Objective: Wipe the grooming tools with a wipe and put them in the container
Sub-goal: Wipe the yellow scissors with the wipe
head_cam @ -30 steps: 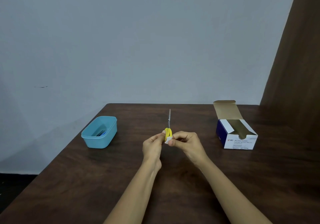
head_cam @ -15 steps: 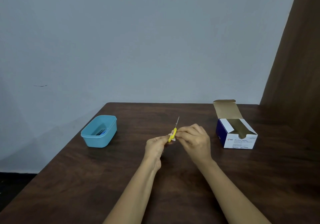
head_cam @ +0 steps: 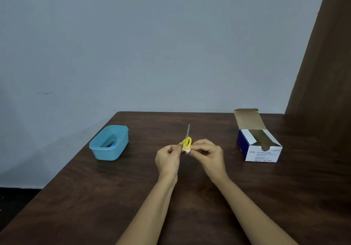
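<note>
Two hands above dark wooden table [head_cam: 190, 216]. Left hand [head_cam: 167, 158] pinches small yellow-handled metal scissors [head_cam: 187, 142]; right hand [head_cam: 208, 154] pinches white wipe [head_cam: 187, 150] on handle loops. Scissors tilted half-second ago, now upright. Wiping ongoing; light-blue plastic container [head_cam: 109, 152] well left, drop-off pending.

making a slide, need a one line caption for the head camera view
Left hand holds yellow scissors, right hand presses a wipe against them; container and swab box alongside.

yellow-handled scissors [head_cam: 187, 142], white wipe [head_cam: 187, 150], light blue container [head_cam: 110, 144], navy-and-white box [head_cam: 260, 148], dark brown table [head_cam: 95, 197]
</note>
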